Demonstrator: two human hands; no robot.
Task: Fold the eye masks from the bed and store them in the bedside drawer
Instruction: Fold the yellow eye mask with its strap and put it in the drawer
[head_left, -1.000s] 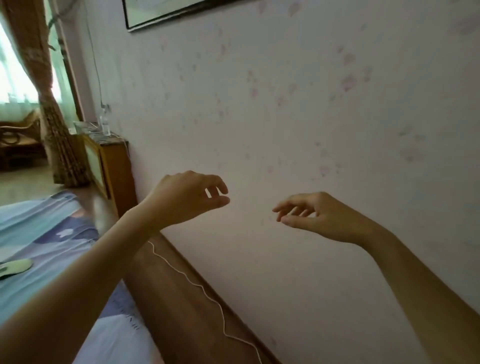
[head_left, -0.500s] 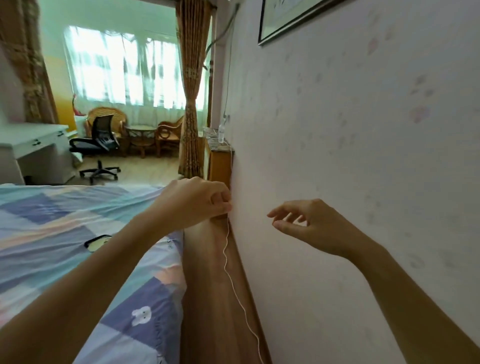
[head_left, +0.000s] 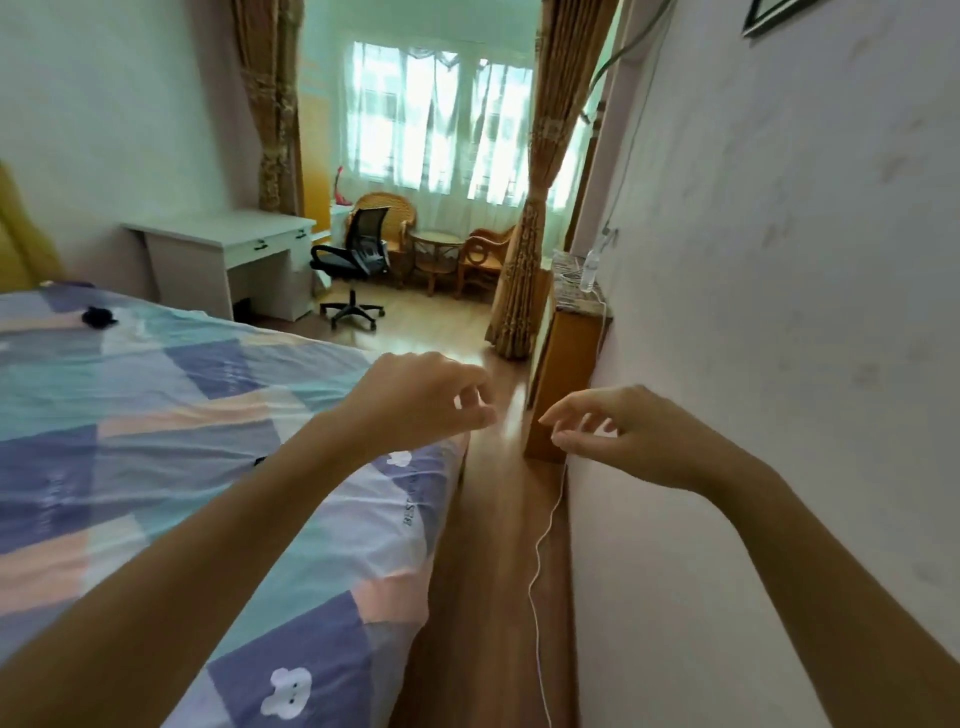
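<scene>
Two empty hands are held out over the gap beside the bed.

The left hand and right hand are loosely curled, nothing held, ready to reach. What looks like a dark eye mask lies far left on the bed; no drawer is seen for sure.

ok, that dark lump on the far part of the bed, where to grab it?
Likely pinch the dark lump at its raised middle, from above: it lies bunched on the flat bed, with no strap or edge discernible at this size. The empty left hand, over the bed, is nearer.
</scene>
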